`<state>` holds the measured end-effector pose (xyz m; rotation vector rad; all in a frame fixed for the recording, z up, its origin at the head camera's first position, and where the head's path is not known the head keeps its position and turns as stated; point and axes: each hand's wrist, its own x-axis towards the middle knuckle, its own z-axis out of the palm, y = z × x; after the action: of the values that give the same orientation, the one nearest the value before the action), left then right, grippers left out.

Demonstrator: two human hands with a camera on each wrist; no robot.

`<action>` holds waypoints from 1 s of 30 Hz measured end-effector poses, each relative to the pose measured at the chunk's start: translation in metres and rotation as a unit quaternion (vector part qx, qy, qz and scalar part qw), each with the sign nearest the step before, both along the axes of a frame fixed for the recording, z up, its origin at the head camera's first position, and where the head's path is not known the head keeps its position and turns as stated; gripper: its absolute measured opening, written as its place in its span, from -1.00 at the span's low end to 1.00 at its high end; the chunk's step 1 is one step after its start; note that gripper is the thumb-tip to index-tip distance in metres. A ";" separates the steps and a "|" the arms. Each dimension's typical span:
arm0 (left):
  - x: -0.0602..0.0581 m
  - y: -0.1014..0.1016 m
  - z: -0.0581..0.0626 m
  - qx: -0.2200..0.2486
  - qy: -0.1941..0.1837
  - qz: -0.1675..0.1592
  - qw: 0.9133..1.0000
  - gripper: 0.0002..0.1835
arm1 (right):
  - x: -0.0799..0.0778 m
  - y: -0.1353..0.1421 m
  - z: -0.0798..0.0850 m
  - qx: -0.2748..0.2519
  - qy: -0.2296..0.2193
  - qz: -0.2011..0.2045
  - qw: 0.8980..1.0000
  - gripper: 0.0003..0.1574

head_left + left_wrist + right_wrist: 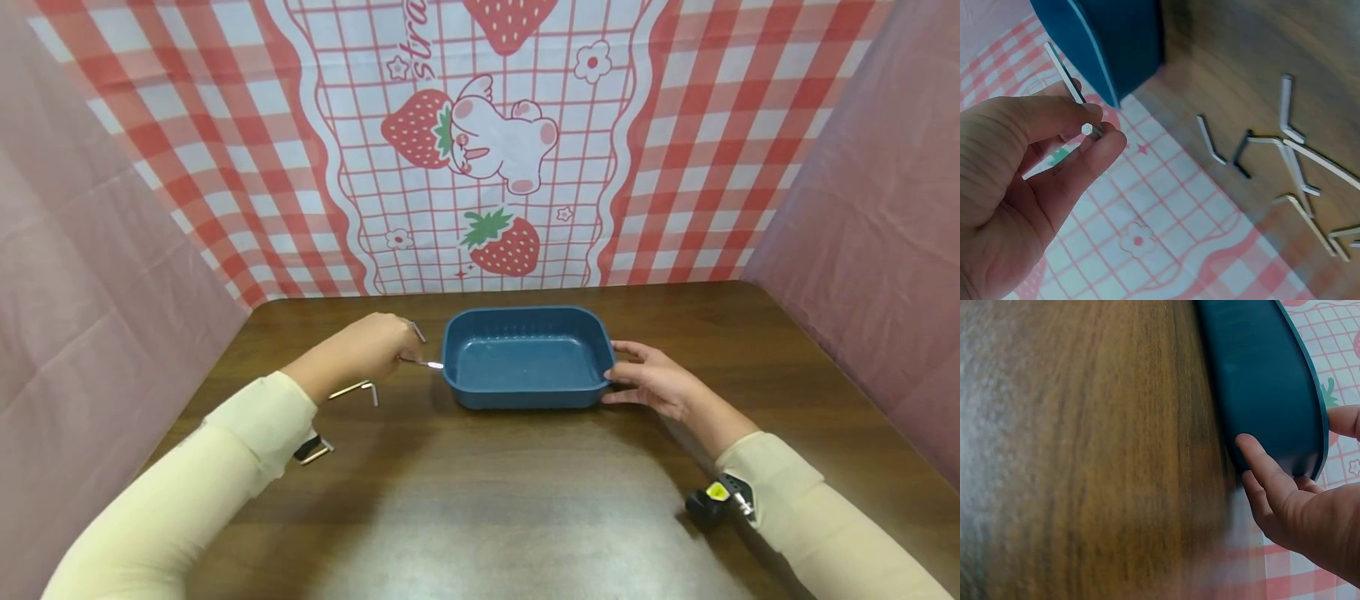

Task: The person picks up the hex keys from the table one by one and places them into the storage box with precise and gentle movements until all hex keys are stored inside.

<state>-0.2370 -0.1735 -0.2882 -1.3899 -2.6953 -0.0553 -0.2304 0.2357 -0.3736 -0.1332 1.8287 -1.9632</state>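
My left hand (375, 346) pinches a metal hex key (1063, 72) between thumb and fingers, just left of a blue rectangular plastic bin (525, 400). One end of the key reaches the bin's left rim in the head view; its other, six-sided end faces the left wrist camera. At the bin's right end is my right hand (656, 383), with the thumb at the rim and the other fingers (1266, 472) spread along the outer wall. The bin stands upright on the table, and its visible floor is bare.
Several loose hex keys (1300, 219) lie on the brown wooden table (480, 500) left of the bin, some partly hidden by the left arm. A red-and-white strawberry-print cloth (480, 233) hangs behind the table, with pink cloth (862, 250) at both sides.
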 end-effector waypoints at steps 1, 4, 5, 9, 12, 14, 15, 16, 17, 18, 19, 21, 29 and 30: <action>-0.001 0.004 0.002 -0.006 -0.002 -0.001 1.000 -0.64 | 0.000 0.000 0.000 0.000 -0.001 0.000 1.000 0.02; -0.005 0.015 0.007 -0.027 -0.004 -0.002 1.000 -0.64 | 0.000 -0.001 0.001 0.002 0.001 0.003 1.000 0.02; -0.006 0.019 0.008 -0.032 -0.005 -0.004 0.999 -0.65 | -0.001 -0.001 0.001 0.002 0.000 0.000 1.000 0.01; -0.013 0.034 0.010 -0.048 -0.007 -0.015 0.999 -0.67 | -0.001 0.000 0.001 0.003 -0.002 -0.001 1.000 0.00; -0.017 0.045 0.009 -0.064 -0.010 -0.023 0.998 -0.69 | -0.001 0.000 0.000 0.004 -0.005 0.003 1.000 0.00; -0.020 0.054 0.009 -0.079 -0.012 -0.025 0.997 -0.69 | -0.001 -0.001 -0.001 0.005 -0.005 0.005 1.000 0.00; -0.021 0.059 0.010 -0.086 -0.010 -0.026 0.996 -0.69 | -0.001 -0.001 -0.001 0.005 -0.006 0.005 1.000 0.00; -0.022 0.063 0.010 -0.096 -0.013 -0.024 0.995 -0.70 | -0.001 -0.001 -0.001 0.006 -0.005 0.006 1.000 0.01; -0.023 0.068 0.011 -0.104 -0.017 -0.019 0.994 -0.70 | -0.001 -0.002 -0.001 0.007 -0.004 0.007 1.000 0.01; -0.024 0.073 0.011 -0.111 -0.021 -0.013 0.993 -0.69 | -0.001 -0.002 -0.001 0.007 -0.003 0.006 1.000 0.01; -0.025 0.078 0.012 -0.121 -0.023 -0.009 0.992 -0.69 | -0.001 -0.002 -0.001 0.007 -0.003 0.005 1.000 0.00; -0.027 0.088 0.012 -0.136 -0.026 -0.006 0.990 -0.69 | -0.001 -0.002 -0.001 0.006 -0.003 0.003 1.000 0.00; -0.040 0.123 0.004 -0.180 -0.047 -0.003 0.983 -0.71 | -0.001 0.000 -0.002 0.004 0.002 0.004 1.000 0.00; -0.042 0.127 0.003 -0.184 -0.051 0.000 0.982 -0.71 | -0.001 0.001 -0.002 0.004 0.001 0.003 1.000 0.00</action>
<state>-0.2794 -0.0464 -0.2856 -1.5145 -2.8969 0.4030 -0.2317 0.2362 -0.3755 -0.1373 1.8357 -1.9509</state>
